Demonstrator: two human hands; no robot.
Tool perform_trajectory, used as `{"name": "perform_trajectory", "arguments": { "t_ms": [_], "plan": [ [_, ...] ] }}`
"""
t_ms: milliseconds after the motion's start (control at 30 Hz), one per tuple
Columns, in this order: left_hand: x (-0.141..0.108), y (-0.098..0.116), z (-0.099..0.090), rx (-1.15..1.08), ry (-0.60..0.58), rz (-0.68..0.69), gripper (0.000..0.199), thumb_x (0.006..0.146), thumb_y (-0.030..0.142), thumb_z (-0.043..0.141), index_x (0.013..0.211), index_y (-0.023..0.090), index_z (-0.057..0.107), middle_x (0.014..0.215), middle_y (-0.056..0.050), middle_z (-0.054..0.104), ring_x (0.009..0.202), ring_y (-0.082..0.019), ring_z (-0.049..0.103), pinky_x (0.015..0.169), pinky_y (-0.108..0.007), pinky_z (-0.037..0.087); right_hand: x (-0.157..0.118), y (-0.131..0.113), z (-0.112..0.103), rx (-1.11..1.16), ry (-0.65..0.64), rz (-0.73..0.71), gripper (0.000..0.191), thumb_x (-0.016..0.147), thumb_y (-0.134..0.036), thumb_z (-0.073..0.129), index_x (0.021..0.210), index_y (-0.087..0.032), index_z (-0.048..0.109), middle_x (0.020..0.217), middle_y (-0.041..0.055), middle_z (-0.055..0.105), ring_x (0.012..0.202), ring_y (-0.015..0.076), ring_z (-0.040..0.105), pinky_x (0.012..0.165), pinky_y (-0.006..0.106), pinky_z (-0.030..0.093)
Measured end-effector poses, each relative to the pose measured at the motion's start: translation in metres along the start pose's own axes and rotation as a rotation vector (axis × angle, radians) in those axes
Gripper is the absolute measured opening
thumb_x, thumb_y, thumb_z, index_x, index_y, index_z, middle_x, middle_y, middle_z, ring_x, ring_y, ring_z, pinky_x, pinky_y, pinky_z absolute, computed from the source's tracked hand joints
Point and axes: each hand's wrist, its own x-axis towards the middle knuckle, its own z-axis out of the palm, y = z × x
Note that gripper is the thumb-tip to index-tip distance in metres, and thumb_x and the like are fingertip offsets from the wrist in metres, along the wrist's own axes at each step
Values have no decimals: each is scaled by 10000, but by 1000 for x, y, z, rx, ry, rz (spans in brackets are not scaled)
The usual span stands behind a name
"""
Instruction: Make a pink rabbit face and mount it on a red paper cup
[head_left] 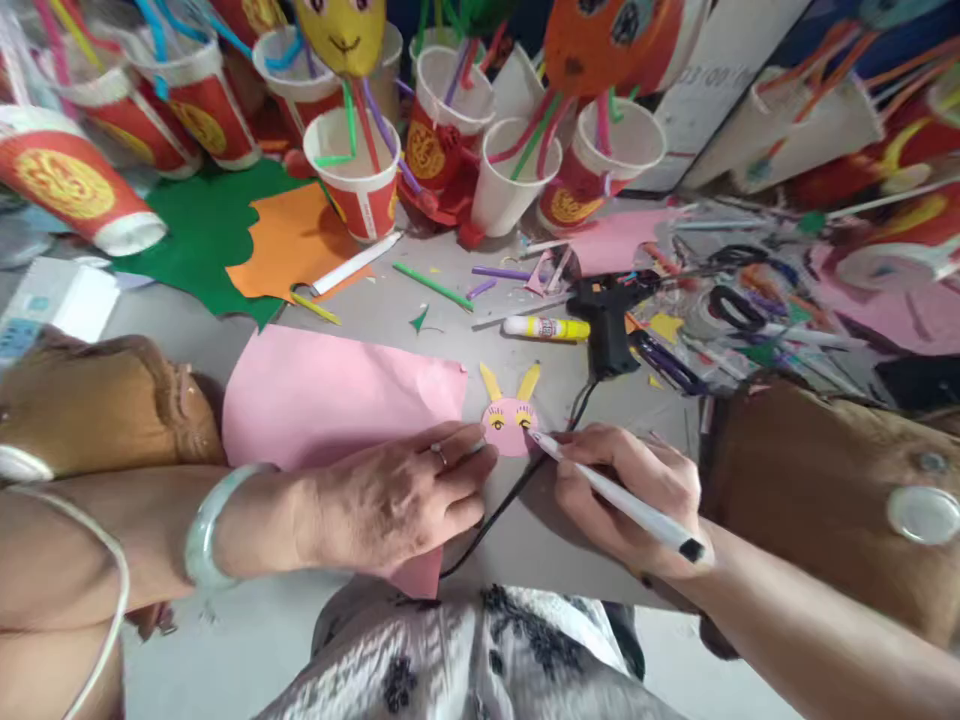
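Note:
A small pink paper face [510,440] lies on the table before me, with two yellow ears and drawn eyes with lashes. My right hand [634,490] is closed round a white marker pen [626,505] with a black end. The pen's tip touches or nearly touches the face beside its right eye. From the left, my left hand [405,490] has its fingers bent together, their tips holding the face's left edge. Under my left hand and wrist spreads a large pink sheet [322,390].
Paper cups [356,170] with coloured straws and painted heads line the back. A black glue gun [607,325], its cord running past the face, lies by a yellow glue stick [546,328]. Scissors [667,362] and scraps are to the right; green felt [202,235] is left.

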Motion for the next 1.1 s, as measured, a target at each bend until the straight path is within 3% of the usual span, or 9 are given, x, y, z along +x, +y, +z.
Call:
{"name": "perform_trajectory", "arguments": {
  "t_ms": [567, 800, 1100],
  "plan": [
    [-2, 2, 0, 24, 12, -12, 188, 889, 206, 610, 1043, 118, 675, 1356, -188, 620, 1351, -322, 539, 1220, -444, 414, 3, -3, -1, -26, 28, 25, 137, 850, -135, 621, 860, -240, 533, 640, -29, 646, 496, 130, 641, 446, 226, 483],
    [-1, 1, -2, 22, -8, -15, 190, 888, 195, 604, 1055, 132, 670, 1338, -174, 620, 1336, -313, 543, 1219, -449, 417, 5, -8, -5, 54, 100, 64, 160, 844, -117, 608, 905, -255, 557, 715, -3, 700, 593, 180, 719, 461, 257, 533],
    [-2, 2, 1, 36, 19, -11, 217, 882, 210, 614, 1070, 123, 677, 1357, -182, 622, 1345, -315, 543, 1220, -447, 418, 5, -6, -6, 78, 3, 123, 170, 852, -121, 604, 898, -265, 525, 683, -3, 685, 497, 172, 658, 412, 274, 479]
  ]
}}
